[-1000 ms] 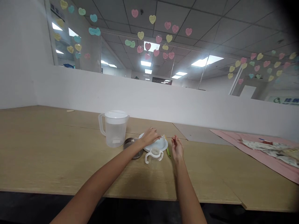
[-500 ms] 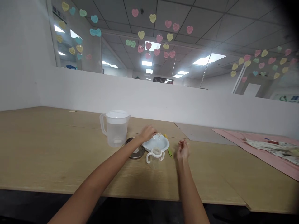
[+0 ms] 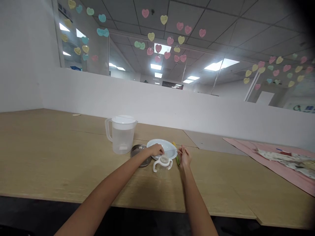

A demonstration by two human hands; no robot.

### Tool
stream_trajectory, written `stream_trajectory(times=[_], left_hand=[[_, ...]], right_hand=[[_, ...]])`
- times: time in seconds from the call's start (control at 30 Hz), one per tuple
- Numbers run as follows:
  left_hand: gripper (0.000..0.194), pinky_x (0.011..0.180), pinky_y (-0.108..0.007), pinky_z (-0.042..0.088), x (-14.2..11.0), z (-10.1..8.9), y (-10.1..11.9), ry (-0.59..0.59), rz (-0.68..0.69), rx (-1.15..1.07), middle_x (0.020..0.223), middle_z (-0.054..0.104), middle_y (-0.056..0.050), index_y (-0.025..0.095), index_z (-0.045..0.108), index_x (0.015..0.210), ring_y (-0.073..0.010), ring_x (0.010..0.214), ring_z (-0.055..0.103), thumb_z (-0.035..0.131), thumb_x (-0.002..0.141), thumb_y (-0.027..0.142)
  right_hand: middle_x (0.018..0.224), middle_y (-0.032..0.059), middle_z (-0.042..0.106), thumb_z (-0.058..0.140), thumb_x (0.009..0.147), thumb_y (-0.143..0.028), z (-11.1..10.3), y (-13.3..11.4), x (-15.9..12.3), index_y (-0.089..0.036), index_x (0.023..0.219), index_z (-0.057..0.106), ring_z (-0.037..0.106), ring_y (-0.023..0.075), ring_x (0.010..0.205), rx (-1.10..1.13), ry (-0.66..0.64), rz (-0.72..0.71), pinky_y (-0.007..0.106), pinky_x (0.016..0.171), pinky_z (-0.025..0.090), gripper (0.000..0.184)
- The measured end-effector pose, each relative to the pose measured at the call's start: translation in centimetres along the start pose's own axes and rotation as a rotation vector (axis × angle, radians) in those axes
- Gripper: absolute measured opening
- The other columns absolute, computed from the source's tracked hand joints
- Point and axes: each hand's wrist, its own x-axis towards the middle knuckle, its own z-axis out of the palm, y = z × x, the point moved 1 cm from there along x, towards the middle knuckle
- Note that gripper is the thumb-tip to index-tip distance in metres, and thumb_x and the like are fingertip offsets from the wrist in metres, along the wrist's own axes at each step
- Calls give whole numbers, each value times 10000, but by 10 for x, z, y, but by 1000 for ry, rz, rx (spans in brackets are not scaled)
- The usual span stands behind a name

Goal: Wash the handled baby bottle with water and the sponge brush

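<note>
My left hand (image 3: 157,150) is closed at the near edge of a white plate (image 3: 165,144), just above a small clear cup with two white handles (image 3: 162,163). My right hand (image 3: 184,157) is pinched beside the plate's right edge, next to a green and yellow utensil (image 3: 176,158). A thin, pale line seems to run between the two hands, and I cannot make out what it is. A round metal dish (image 3: 138,152) lies under my left wrist. A clear jug with a white lid (image 3: 121,134) stands to the left.
All of this sits on a long wooden table (image 3: 61,157) against a white partition (image 3: 197,111). A pink cloth (image 3: 265,151) with printed packets (image 3: 287,157) covers the table's right end. The table's front edge runs close below my forearms.
My left hand has come from the plate's far side to its near edge. My right hand swung out to the right, then came back beside the plate.
</note>
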Motion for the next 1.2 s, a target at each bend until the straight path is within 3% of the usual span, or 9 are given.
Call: stream_trajectory(times=[0.13,0.33,0.53,0.67,0.83,1.07,1.2], left_hand=[[155,579,-204,392,-1,-6,-1,56,-39,-163,663,663,-22,121,693,700,-120,593,531,548,663,160],[318,632,-209,443,-2,-33,17,237,-73,-392,900,652,-89,79,630,946,-100,692,560,412,791,250],[228,581,-205,440,-16,-53,53,367,75,-719,800,649,-63,93,643,817,-78,608,520,512,751,268],[227,577,-202,431,-23,-54,62,442,102,-747,806,653,-67,87,638,800,-70,584,506,516,751,273],[239,622,-212,444,-33,-38,59,407,111,-747,833,662,-61,104,644,838,-92,644,543,502,765,282],[218,702,-239,449,-54,-19,62,338,141,-492,855,668,-47,130,661,839,-133,761,578,514,774,276],[184,852,-281,420,-62,-12,54,400,175,-310,1013,637,-54,173,674,855,-163,940,559,550,755,266]], right_hand=[[598,-25,574,715,504,-444,1,2,0,-147,683,593,544,86,532,36,45,40,202,521,482,368],[597,-16,576,692,537,-481,-1,3,-1,-140,668,589,549,95,542,-9,33,11,211,529,482,379],[586,-33,561,688,559,-450,-1,6,1,-139,658,580,534,77,541,19,16,4,198,560,473,344],[576,-40,550,670,583,-436,-1,7,2,-137,655,576,527,73,540,3,6,5,193,559,463,322],[570,-35,555,674,579,-423,-1,7,2,-139,654,579,532,81,540,-15,18,1,198,548,465,309],[560,-21,580,711,517,-428,-3,10,5,-129,636,594,546,97,535,-43,38,15,211,542,461,342],[558,-1,600,689,534,-430,-4,11,6,-126,617,627,559,126,570,-213,54,-40,239,587,450,321]])
